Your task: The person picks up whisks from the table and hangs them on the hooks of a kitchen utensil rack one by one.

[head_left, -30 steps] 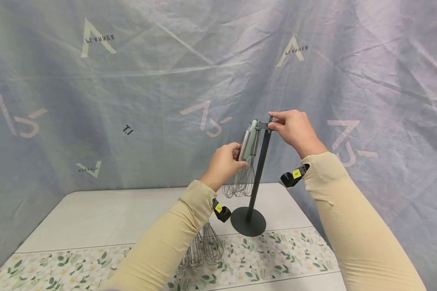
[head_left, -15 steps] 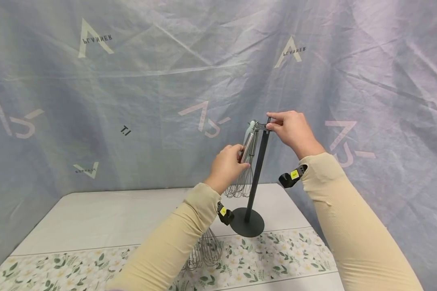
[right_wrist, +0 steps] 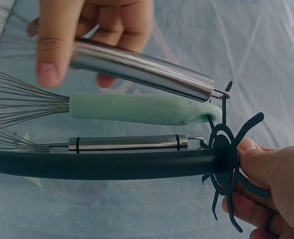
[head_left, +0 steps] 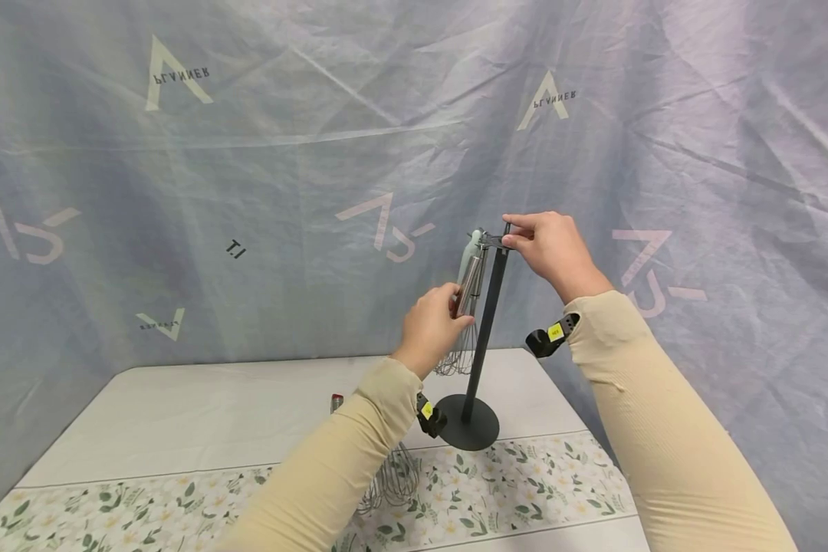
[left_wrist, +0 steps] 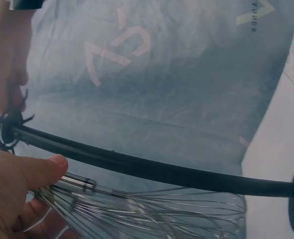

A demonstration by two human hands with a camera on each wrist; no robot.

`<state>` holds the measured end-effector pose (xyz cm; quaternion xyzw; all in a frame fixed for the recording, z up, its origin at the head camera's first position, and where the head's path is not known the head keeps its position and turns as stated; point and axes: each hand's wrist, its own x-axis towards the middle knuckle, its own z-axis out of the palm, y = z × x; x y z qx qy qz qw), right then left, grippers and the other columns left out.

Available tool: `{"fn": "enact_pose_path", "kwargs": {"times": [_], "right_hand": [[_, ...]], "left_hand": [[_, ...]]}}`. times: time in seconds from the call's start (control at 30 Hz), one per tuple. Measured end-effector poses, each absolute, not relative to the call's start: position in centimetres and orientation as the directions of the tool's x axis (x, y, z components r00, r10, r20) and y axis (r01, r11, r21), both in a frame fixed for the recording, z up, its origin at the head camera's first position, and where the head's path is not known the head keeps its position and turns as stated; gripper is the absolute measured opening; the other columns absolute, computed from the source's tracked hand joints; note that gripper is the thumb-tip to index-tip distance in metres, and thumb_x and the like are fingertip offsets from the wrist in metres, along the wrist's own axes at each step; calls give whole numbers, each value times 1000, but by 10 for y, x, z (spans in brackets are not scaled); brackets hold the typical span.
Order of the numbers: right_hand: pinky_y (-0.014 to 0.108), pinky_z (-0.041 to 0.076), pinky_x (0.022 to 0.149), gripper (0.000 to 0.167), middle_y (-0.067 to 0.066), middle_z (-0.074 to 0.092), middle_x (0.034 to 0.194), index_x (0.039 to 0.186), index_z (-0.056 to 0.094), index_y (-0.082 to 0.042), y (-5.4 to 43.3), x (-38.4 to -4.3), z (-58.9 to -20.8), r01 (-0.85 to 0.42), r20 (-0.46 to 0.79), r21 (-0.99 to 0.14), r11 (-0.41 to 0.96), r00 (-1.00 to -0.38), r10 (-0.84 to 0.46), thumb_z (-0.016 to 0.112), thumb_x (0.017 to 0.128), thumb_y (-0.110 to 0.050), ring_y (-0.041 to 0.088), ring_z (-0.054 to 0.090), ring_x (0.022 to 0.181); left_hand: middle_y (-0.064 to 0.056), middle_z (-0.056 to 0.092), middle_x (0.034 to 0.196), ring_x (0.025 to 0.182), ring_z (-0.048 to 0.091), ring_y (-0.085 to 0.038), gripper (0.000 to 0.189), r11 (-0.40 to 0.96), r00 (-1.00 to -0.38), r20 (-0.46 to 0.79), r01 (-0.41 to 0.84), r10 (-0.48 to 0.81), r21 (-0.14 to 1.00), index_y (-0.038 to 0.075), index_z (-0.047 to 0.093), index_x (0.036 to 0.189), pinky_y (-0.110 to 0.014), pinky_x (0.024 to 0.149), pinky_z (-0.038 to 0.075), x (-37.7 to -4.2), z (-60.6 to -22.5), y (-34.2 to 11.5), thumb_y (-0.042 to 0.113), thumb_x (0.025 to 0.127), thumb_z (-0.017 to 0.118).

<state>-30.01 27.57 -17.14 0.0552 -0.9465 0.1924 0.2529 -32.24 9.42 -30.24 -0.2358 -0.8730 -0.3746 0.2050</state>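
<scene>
My left hand (head_left: 431, 326) pinches the thick steel handle of a whisk (right_wrist: 147, 67) between thumb and fingers. In the right wrist view, the wire loop at this handle's end is around the tip of a hook on a black stand (head_left: 487, 330). A whisk with a pale green handle (right_wrist: 132, 108) and a whisk with a slimmer steel handle (right_wrist: 132, 144) hang from neighbouring hooks, wires down. My right hand (head_left: 557, 249) holds the hook ring (right_wrist: 230, 162) at the stand's top. The held whisk's wires overlap the others in the left wrist view.
More whisks (head_left: 396, 479) lie on the table under my left forearm, partly hidden; a red-tipped handle end (head_left: 336, 400) shows beyond the sleeve. The stand's round base (head_left: 471, 433) rests by the floral strip (head_left: 545, 483). A grey printed curtain (head_left: 283, 192) hangs behind.
My left hand has shifted slightly right and down with the steel whisk, closer to the pole. The red-tipped handle end on the table has come into view. My right hand stays on the ring.
</scene>
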Motion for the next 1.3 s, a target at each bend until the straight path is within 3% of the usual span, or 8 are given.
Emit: {"fn": "enact_pose_path", "kwargs": {"times": [0.27, 0.63, 0.77, 0.9, 1.1, 1.3], "right_hand": [[54, 51, 94, 47, 14, 72, 120, 145, 58, -20, 273, -302, -173, -207, 495, -334, 919, -869, -16, 67, 99, -24, 36, 64, 115], [54, 50, 96, 47, 14, 72, 119, 145, 57, -19, 274, -302, -176, -223, 503, -322, 920, -863, -33, 67, 100, -23, 36, 64, 117], [53, 51, 93, 46, 15, 72, 118, 144, 59, -18, 275, -303, -177, -236, 513, -320, 918, -858, -42, 67, 99, -23, 35, 65, 114], [53, 51, 93, 47, 15, 72, 118, 145, 58, -19, 276, -302, -176, -236, 503, -328, 915, -863, -42, 67, 100, -23, 35, 65, 114], [52, 51, 92, 48, 15, 72, 119, 146, 56, -20, 278, -300, -174, -215, 492, -331, 919, -870, -27, 67, 100, -24, 35, 64, 114], [51, 51, 87, 48, 19, 69, 123, 145, 57, -19, 281, -301, -172, -228, 496, -321, 919, -867, -42, 68, 99, -25, 35, 65, 113]], "left_hand": [[0, 65, 102, 88, 65, -18, 37, 647, -819, 504, 546, 276, 533, 14, 67, 120, -36, 72, 53, -322, -332, 90, 35, 91, 77], [-6, 65, 129, 107, 66, -24, 64, 659, -869, 401, 484, 289, 575, 13, 57, 140, -43, 83, 56, -315, -381, 71, 52, 92, 70], [-9, 64, 131, 111, 65, -26, 71, 653, -897, 348, 437, 271, 619, 11, 52, 145, -46, 84, 55, -306, -396, 54, 55, 91, 70], [-9, 67, 122, 103, 66, -27, 59, 609, -897, 374, 436, 235, 663, 12, 58, 138, -45, 78, 55, -297, -405, 31, 49, 94, 68], [-2, 69, 102, 89, 65, -19, 26, 510, -863, 497, 471, 97, 720, 14, 69, 115, -37, 73, 54, -287, -420, -7, 32, 98, 68], [-2, 68, 98, 87, 63, -16, 14, 445, -888, 461, 409, -10, 797, 14, 70, 109, -36, 73, 53, -285, -442, -46, 24, 101, 64]]}}
